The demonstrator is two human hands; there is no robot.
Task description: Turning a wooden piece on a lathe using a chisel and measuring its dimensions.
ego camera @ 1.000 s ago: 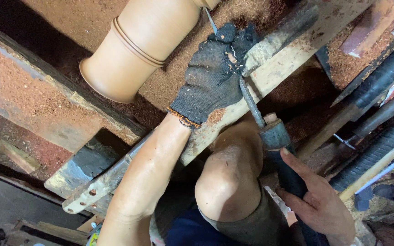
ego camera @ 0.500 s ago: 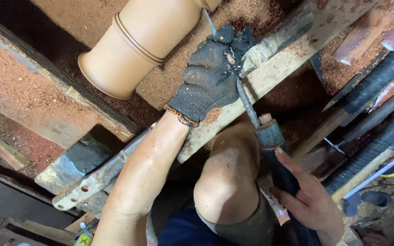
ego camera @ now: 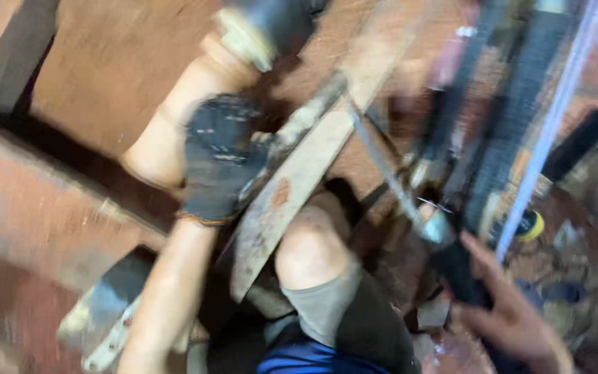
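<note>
- Tool (ego camera: 410,201): a thin metal blade with a dark handle, its long axis slanting from upper left down to lower right; the blade tip lies near the plank, the handle end sits in the right hand.
- Right hand (ego camera: 513,322): bare, fingers curled round the handle at the lower right; the view is blurred, so the grip's tightness cannot be told.
- Left hand (ego camera: 217,163): in a dark knitted glove with an orange cuff, fingers bent over the edge of the plank, beside the pipe.
- Plank (ego camera: 299,180): long, flat, pale and rust-spotted, running from lower left to upper right, above a bare knee (ego camera: 309,249).
- Pipe (ego camera: 181,118): smooth, tan, round, with a flared lower end, slanting the same way over reddish, grainy ground.
</note>
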